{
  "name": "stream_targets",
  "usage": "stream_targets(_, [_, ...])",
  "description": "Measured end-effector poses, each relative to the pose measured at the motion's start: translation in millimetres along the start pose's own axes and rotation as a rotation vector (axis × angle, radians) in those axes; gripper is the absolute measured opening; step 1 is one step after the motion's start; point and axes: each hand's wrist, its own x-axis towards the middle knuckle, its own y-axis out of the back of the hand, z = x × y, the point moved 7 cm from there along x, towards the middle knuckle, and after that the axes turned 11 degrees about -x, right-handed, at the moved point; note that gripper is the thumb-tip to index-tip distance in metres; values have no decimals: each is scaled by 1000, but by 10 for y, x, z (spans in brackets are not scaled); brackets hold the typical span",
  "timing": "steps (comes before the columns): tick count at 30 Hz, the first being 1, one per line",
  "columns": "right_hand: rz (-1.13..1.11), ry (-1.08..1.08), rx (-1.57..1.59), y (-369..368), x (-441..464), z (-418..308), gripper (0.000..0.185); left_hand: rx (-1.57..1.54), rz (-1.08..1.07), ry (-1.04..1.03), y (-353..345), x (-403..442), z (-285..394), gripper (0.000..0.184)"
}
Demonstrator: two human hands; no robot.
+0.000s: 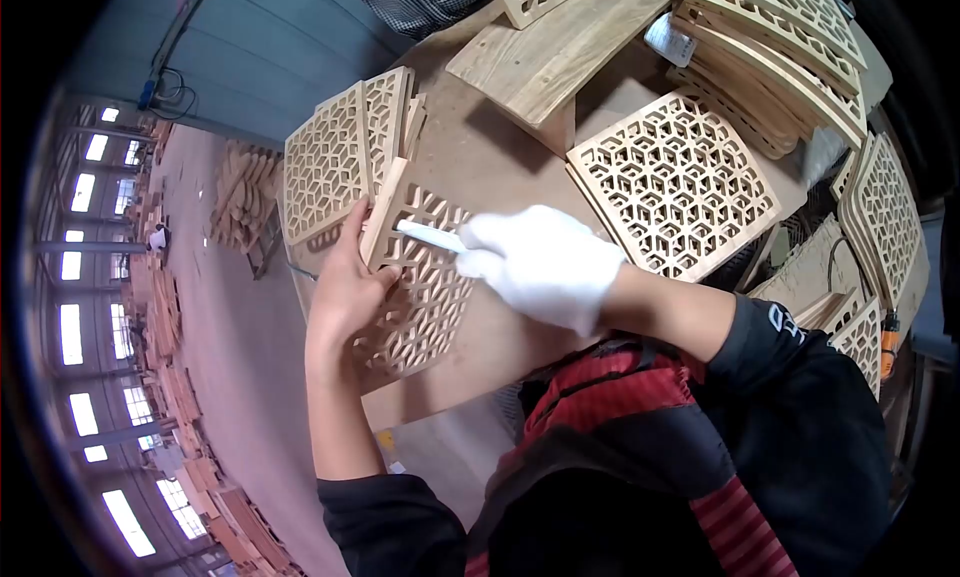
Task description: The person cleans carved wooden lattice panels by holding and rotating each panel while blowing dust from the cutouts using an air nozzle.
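My bare left hand (345, 292) grips the edge of a wooden lattice panel (440, 302), which is tilted up on the work table. My right hand (545, 267), in a white glove and slightly blurred, is closed around a pale, flat, narrow tool (430, 236). The tool's tip lies over the cut-outs near the panel's upper edge; whether it touches the wood I cannot tell. Its exact kind is unclear, and the glove hides its rear end. Just beyond my left hand lean several stacked lattice panels (325, 167).
Another lattice panel (675, 182) lies flat to the right. Behind it stands a low wooden bench (560, 52), with stacked curved panels (775, 62) at the far right. An orange-and-black tool (889, 345) sits at the right edge. A person's checked clothing (425, 2) shows at the top.
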Motion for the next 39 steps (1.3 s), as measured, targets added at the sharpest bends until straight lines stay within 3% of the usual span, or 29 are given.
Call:
stream_targets(3, [-18,-58,-84,-65,256,-163,26,265,32,-90,-104,-116,199,86])
stream_targets(7, [80,34,-160,-214,409,-170,26,20,35,-62,-21,-25,-1,90])
stream_targets(10, [-39,-12,-45,-61,128,-86,27,48,34,-2,42,10,-39,88])
stream_targets(13, [46,36,-103,-65,176,-148,27,78,5,-21,-61,-28,74,88])
stream_targets(14, [-61,-64,-115,-103,266,-134,26,138,13,-38,-88,-60,138,88])
stream_targets(15, [83,61,-158,-184,390,-137,25,199,22,-55,-103,-72,188,88])
stream_targets(16, [52,30,-163,-213,445,-138,25,124,37,-88,-63,-22,113,87])
stream_targets(17, [17,4,-172,-233,481,-135,25,63,26,-29,-48,-23,27,87])
stream_targets(19, [163,113,-129,-127,305,-207,26,-58,5,74,-27,0,40,87])
stream_targets(20, [-28,-62,-118,-122,199,-85,27,-174,4,61,1,33,-33,86])
stream_targets(23, [-41,-130,-124,-77,73,12,28,104,16,-73,-31,20,53,85])
stream_targets(24, [65,-26,-161,-139,145,-10,28,131,26,-146,-54,0,84,84])
stream_targets(25, [178,73,-197,-164,239,-102,28,163,-1,-54,-112,-64,195,85])
stream_targets(27, [75,-8,-215,-217,393,-71,28,50,8,-129,-96,-17,112,85])
stream_targets(30, [-59,-84,-146,-137,267,-70,27,-81,-10,22,-54,21,7,85])
stream_targets(33, [-40,-126,-85,-34,8,34,27,-54,-22,-58,-39,60,-20,85])
stream_targets(37, [133,86,-197,-240,429,-30,28,111,-5,-70,-149,-35,176,85])
stream_targets(39, [73,34,-159,-254,426,-65,28,-109,-14,30,-78,51,-24,82])
